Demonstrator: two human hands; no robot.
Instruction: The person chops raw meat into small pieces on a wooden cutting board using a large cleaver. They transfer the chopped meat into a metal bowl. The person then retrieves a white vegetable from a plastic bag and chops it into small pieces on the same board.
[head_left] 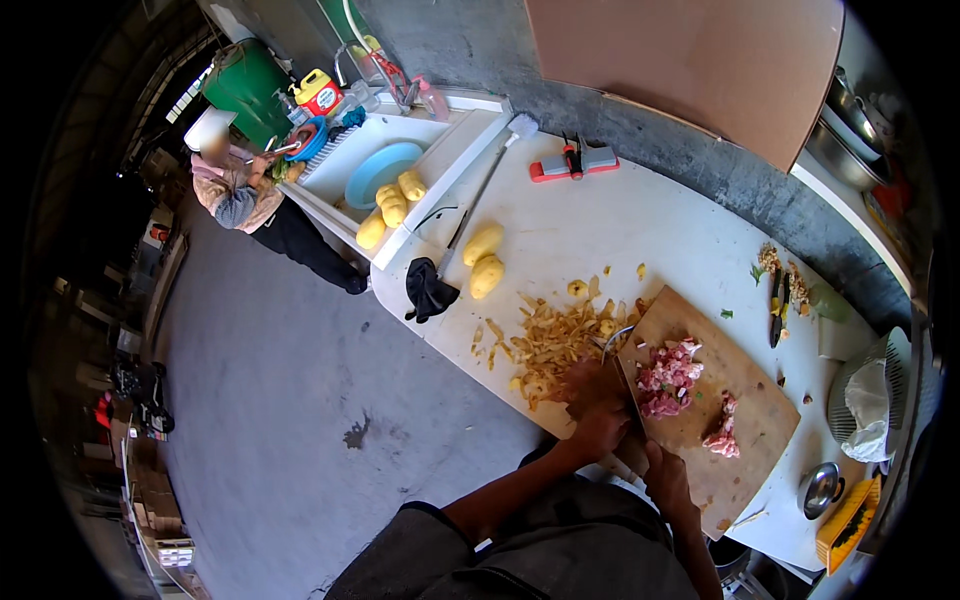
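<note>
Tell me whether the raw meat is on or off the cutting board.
On: the larger meat pile and smaller clump both rest on the wooden cutting board.

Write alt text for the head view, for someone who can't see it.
A right hand holds a knife, the left hand close beside it, at a wooden board bearing raw meat. Peelings and two potatoes lie on the white table, and another person stands by the sink.

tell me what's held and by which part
The right hand grips a knife by its handle; whether the left hand holds anything cannot be told.
</note>
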